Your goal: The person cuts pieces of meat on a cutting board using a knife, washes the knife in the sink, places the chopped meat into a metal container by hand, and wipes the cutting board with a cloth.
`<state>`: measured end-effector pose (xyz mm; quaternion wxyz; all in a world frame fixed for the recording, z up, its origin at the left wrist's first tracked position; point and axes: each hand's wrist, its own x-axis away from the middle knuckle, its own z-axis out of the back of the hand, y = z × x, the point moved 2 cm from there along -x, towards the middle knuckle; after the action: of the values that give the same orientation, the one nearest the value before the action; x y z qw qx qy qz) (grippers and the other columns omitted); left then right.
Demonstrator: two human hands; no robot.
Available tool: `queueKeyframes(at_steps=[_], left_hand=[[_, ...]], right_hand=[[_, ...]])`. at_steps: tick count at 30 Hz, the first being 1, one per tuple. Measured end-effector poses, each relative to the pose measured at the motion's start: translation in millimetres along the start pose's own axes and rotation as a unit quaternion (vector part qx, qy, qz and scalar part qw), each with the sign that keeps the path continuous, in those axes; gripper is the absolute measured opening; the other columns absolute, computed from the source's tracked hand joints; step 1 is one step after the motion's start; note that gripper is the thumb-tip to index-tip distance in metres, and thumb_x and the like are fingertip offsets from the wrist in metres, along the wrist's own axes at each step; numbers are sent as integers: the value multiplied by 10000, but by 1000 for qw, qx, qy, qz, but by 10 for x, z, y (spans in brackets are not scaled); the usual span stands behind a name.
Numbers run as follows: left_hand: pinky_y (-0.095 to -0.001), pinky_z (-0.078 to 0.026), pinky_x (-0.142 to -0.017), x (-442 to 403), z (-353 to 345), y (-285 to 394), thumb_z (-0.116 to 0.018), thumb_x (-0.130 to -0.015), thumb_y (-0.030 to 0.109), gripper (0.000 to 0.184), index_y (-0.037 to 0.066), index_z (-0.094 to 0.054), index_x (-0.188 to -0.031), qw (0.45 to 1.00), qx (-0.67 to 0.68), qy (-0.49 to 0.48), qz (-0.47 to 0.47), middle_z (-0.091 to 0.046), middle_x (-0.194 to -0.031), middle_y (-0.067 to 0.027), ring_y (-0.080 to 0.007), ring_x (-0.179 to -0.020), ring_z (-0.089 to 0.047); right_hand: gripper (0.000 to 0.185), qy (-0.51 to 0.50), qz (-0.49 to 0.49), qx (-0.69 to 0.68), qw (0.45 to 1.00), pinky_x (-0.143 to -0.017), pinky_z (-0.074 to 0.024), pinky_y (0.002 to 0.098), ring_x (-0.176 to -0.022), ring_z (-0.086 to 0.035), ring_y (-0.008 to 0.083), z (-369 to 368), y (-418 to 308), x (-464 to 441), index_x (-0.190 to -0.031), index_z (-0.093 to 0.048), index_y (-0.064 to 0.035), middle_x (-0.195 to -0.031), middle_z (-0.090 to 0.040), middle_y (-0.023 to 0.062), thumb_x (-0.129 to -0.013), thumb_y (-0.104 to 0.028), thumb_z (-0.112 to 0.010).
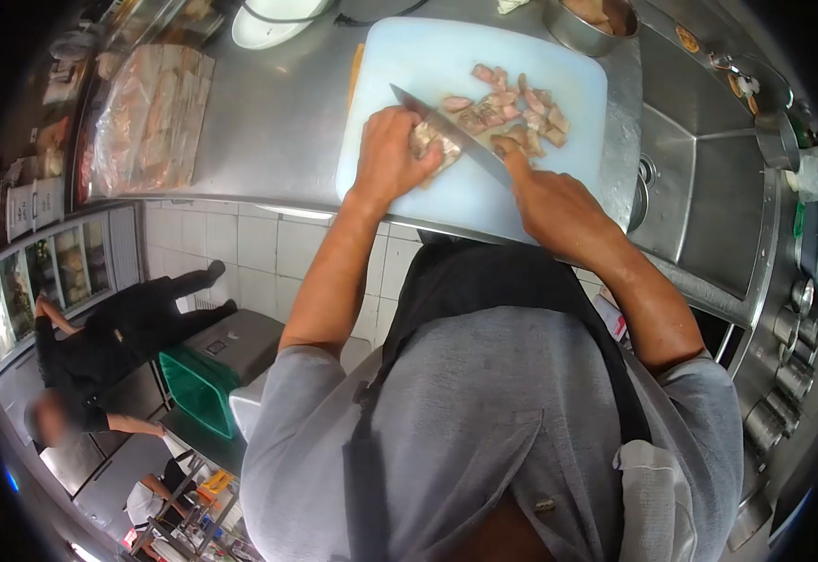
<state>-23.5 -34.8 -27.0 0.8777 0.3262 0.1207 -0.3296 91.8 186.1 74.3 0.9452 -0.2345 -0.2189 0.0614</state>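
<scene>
A large white cutting board (475, 208) lies on the steel counter. My left hand (388, 157) is closed with curled fingers on a piece of pale meat (445, 161), pressing it against the board. In my right hand (564, 211) is a knife (461, 139); its handle is hidden in my grip. The blade slants across the board to the upper left, along the far side of the held meat, its tip beyond my left fingers. Small cut chunks of meat (507, 108) are scattered on the board past the blade.
Plastic-wrapped packages (151, 117) sit on the counter at left, a white dish (273, 26) at the back. A metal pot (592, 28) with food stands beyond the board's right corner. Right of it is a steel sink (709, 197). A person in black (133, 323) stands at far left.
</scene>
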Motion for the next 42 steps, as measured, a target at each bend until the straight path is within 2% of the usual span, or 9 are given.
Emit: queueKeyframes(at_steps=[3, 6, 9, 12, 18, 24, 32, 39, 42], left_hand=[[-446, -475, -947, 17, 11, 5, -841, -711, 181, 407, 20, -651, -1033, 1000, 5, 14, 8, -663, -1065, -145, -350, -1033, -602], [-447, -476, -937, 19, 17, 11, -850, -709, 190, 407, 22, -655, -1024, 1000, 2, 26, -6, -662, -1055, -147, -349, -1027, -607], [-445, -477, -929, 36, -1, 47, -858, -708, 195, 413, 26, -660, -1029, 1000, -9, 30, 3, -665, -1052, -144, -349, -1031, -612], [-442, -478, -931, 81, 49, 105, -862, -702, 176, 411, 39, -666, -1037, 999, 6, 46, 15, -658, -1080, -144, -350, -1045, -607], [-444, -478, -939, 222, 200, 192, -826, -705, 125, 395, 56, -658, -1055, 997, 8, 75, 16, -624, -1143, -155, -359, -1087, -584], [-450, -475, -929, 201, 83, 80, -804, -712, 123, 358, 47, -640, -1020, 999, -4, 36, 5, -655, -1018, -129, -362, -1004, -603], [-447, -483, -910, 218, 42, 75, -795, -732, 121, 324, 45, -639, -1006, 999, -19, 48, 6, -659, -980, -129, -359, -984, -605], [-448, -480, -900, 395, 275, 179, -788, -717, 110, 301, 62, -646, -977, 991, -27, 120, 44, -629, -1035, -139, -356, -1016, -588], [-446, -472, -894, 410, 234, 186, -788, -709, 121, 299, 62, -643, -964, 994, -27, 100, 32, -629, -1007, -132, -349, -996, -588]], right_hand=[[259, 144, 106, 13, 984, -764, -499, 581, -861, -672, 499, -323, 35, -464, -1206, -462, -3, -879, -682, 299, -948, -22, -449], [272, 32, 45, -5, 998, -774, -501, 585, -877, -666, 512, -218, -181, -692, -1210, -464, -3, -883, -680, 304, -939, -14, -446], [198, 143, 111, 51, 982, -771, -527, 575, -854, -699, 485, -394, -108, -543, -1119, -464, -16, -895, -709, 291, -922, 6, -472], [218, -2, -12, 16, 1000, -774, -527, 575, -863, -703, 475, -261, -33, -95, -1140, -465, -21, -907, -711, 291, -924, -8, -484], [242, 12, -48, 0, 999, -780, -484, 611, -871, -660, 523, 90, -11, 162, -1249, -431, -41, -922, -700, 297, -1035, -130, -500], [271, -55, -10, 16, 998, -788, -491, 602, -871, -673, 513, 42, -223, -20, -1219, -447, -3, -920, -693, 309, -953, -21, -497], [283, 40, 75, -12, 996, -769, -500, 586, -868, -681, 493, -207, -178, -806, -1198, -483, 17, -914, -691, 311, -915, 11, -495], [267, 69, 82, 18, 994, -713, -520, 588, -853, -702, 466, 140, -244, -149, -1170, -489, 7, -871, -704, 272, -905, -7, -515], [237, -44, 68, 22, 997, -724, -498, 590, -822, -679, 499, 122, -348, 17, -1181, -472, 3, -875, -689, 303, -945, -19, -473]])
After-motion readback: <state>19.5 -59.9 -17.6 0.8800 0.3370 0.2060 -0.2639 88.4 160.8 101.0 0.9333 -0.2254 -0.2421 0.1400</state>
